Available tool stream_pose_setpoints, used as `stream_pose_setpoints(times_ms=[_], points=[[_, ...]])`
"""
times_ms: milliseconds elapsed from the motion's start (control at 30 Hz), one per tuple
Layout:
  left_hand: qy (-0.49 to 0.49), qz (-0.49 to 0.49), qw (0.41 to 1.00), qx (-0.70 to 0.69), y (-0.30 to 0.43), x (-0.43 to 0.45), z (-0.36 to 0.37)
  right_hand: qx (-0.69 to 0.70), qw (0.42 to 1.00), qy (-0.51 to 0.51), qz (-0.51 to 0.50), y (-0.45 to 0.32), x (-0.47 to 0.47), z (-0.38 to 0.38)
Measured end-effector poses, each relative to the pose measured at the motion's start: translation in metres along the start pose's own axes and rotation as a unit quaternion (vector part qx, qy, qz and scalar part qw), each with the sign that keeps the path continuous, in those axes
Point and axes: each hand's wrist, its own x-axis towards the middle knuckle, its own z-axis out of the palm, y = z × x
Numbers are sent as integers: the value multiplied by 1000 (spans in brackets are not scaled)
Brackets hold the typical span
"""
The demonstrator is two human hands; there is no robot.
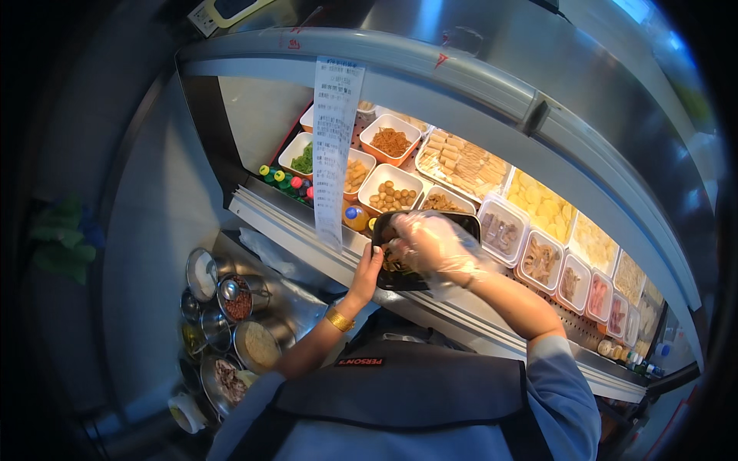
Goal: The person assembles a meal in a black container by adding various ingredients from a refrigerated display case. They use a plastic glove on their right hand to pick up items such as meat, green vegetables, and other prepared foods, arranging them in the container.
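Note:
My bare left hand (365,278), a gold bracelet at its wrist, grips the left rim of a black plastic food tray (424,281). The tray is tilted above the front edge of a lit display case. Inside it, some dark and greenish food (394,262) shows at the left end. Over the tray is my right hand (436,242) in a clear plastic glove, its fingers down towards that food. Motion blurs this hand, and whether it pinches anything is hidden.
White containers of food fill the case, among them small round brown items (393,197) and yellow slices (541,199). Lidded clear tubs (503,229) stand right of the tray. A printed paper slip (335,150) hangs in front. Metal bowls (258,346) with ingredients stand at lower left.

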Motion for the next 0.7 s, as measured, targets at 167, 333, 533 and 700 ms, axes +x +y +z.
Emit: stream_pose_setpoints(times_ms=[167, 333, 533, 700], points=[[-12, -22, 999, -45, -7, 3, 4, 14, 1000, -8, 26, 8, 1, 25], [13, -62, 990, -122, 2, 4, -5, 59, 996, 12, 63, 29, -25, -24], [0, -70, 970, -231, 12, -9, -5, -128, 978, 140, 90, 111, -92, -56], [-16, -38, 993, -106, -37, -15, -6, -206, 954, 71, 206, 187, -152, 13]])
